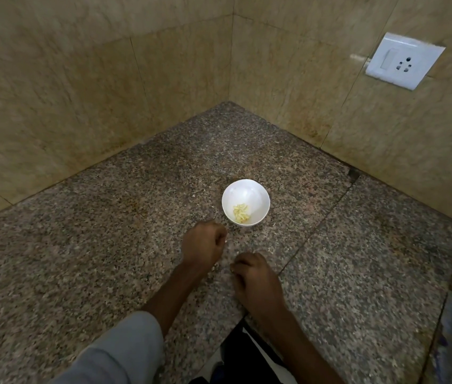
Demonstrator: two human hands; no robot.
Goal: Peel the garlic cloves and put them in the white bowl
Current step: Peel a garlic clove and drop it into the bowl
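Note:
The white bowl (258, 195) stands on the granite counter (108, 231) and holds several peeled, pale yellow garlic cloves (240, 212) near its front wall. Just left of and in front of the bowl, my left hand (204, 243) hovers as a slightly blurred fist with nothing visible in it. A tiny pale scrap (227, 241) lies by its thumb. Nearer to me, my right hand (256, 278) rests on the counter with its fingers curled. A small pale piece, apparently a garlic clove (232, 270), shows at its fingertips.
Tiled walls meet in a corner behind the bowl. A white switch and socket plate (404, 60) sits on the right wall. A seam (316, 231) crosses the counter to the right of the hands. The counter's front edge runs below my right wrist.

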